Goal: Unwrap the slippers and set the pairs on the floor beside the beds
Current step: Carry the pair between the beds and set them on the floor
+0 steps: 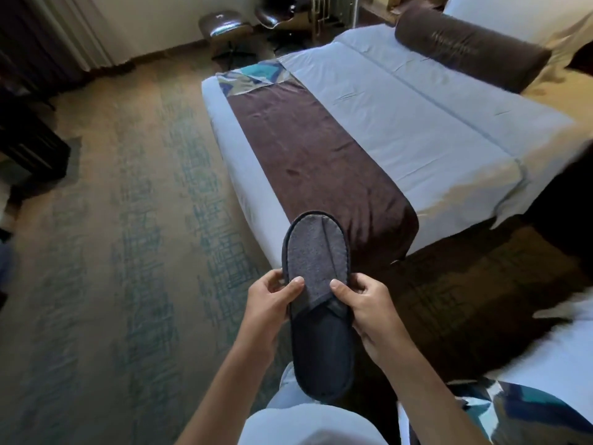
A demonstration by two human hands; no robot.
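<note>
A grey felt slipper (316, 271) with a dark navy trim and dark insole is held flat in front of me, its toe pointing away. My left hand (272, 298) grips its left edge with the thumb on the grey upper. My right hand (369, 305) grips its right edge the same way. No wrapper shows on it. Whether a second slipper lies beneath it I cannot tell. It hovers over the carpet (128, 252) near the foot corner of a bed (401, 123).
The bed has white sheets, a brown runner (308, 155) and a brown bolster (471, 46). A second bed's corner (545, 364) is at lower right. Between the beds runs a shaded carpet gap (475, 300). Dark furniture (29, 149) stands at left, a chair (224, 27) far back.
</note>
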